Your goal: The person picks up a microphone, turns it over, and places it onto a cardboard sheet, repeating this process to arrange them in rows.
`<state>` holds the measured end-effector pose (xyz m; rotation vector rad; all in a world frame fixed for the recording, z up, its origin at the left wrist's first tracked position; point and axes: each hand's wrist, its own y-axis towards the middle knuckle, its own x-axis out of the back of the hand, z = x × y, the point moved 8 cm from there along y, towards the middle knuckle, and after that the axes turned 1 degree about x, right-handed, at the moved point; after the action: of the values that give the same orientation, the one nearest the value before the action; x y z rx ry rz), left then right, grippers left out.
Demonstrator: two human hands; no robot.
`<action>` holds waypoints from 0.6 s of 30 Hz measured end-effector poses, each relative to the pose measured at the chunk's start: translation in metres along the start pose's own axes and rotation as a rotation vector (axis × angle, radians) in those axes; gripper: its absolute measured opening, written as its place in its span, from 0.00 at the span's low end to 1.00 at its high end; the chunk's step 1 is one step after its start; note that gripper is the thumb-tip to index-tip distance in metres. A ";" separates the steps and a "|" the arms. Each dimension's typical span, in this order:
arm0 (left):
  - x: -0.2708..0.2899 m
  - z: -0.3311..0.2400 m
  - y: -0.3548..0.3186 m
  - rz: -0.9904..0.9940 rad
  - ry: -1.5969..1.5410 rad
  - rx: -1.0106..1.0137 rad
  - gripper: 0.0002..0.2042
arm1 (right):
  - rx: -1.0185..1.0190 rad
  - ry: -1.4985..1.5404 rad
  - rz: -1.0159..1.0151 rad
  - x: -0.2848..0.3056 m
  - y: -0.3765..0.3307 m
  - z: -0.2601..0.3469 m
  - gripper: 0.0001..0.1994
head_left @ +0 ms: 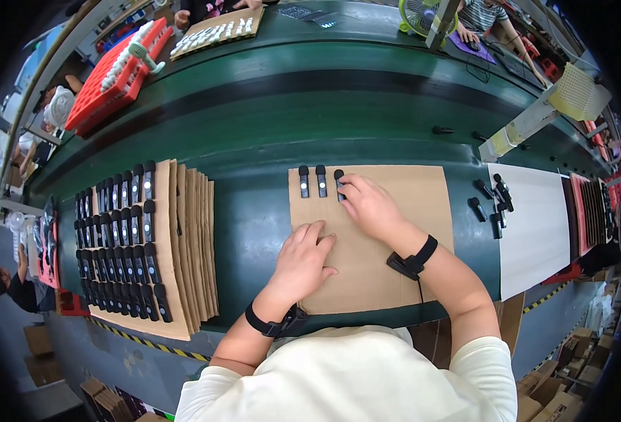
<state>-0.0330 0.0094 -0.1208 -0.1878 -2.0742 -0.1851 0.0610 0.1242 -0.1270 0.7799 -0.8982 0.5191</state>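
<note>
A flat brown cardboard sheet (388,281) lies on the green table before me. Near its far left corner, two small black microphones (304,181) with foam-like tops stand side by side in a row. My right hand (372,207) has its thumb and fingers on a third black microphone (339,176), just right of those two and partly hidden by the fingers. My left hand (303,257) rests on the left part of the sheet, fingers spread, holding nothing. Both wrists wear black straps with small devices.
At left stands a stack of cardboard sheets (198,253), its top covered with rows of black microphones (124,264). Several loose microphones (497,204) lie right, by a white sheet (532,232). A metal post (521,130) rises at far right. Across the table are a red crate (117,84) and other people.
</note>
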 end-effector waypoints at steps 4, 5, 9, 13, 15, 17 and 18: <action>0.000 -0.002 0.002 -0.003 0.005 -0.012 0.30 | -0.011 -0.007 -0.030 0.003 0.005 -0.005 0.13; 0.000 -0.003 0.002 -0.003 0.007 -0.014 0.30 | -0.013 -0.007 -0.042 0.006 0.006 -0.005 0.13; 0.004 -0.003 0.003 0.014 0.012 -0.006 0.29 | -0.035 0.017 -0.029 0.016 0.010 -0.006 0.14; 0.005 -0.003 0.004 0.029 0.018 0.004 0.27 | -0.175 -0.010 -0.082 0.046 0.019 -0.060 0.15; 0.006 -0.003 0.005 0.029 0.024 0.004 0.26 | -0.215 -0.068 -0.102 0.065 0.025 -0.095 0.15; 0.005 -0.002 0.006 0.035 0.015 0.006 0.25 | -0.280 -0.182 -0.136 0.084 0.026 -0.135 0.16; 0.004 -0.002 0.007 0.038 0.010 0.006 0.24 | -0.311 -0.243 -0.159 0.091 0.023 -0.157 0.16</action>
<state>-0.0321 0.0162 -0.1157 -0.2226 -2.0598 -0.1563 0.1706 0.2683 -0.1024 0.6306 -1.1001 0.1394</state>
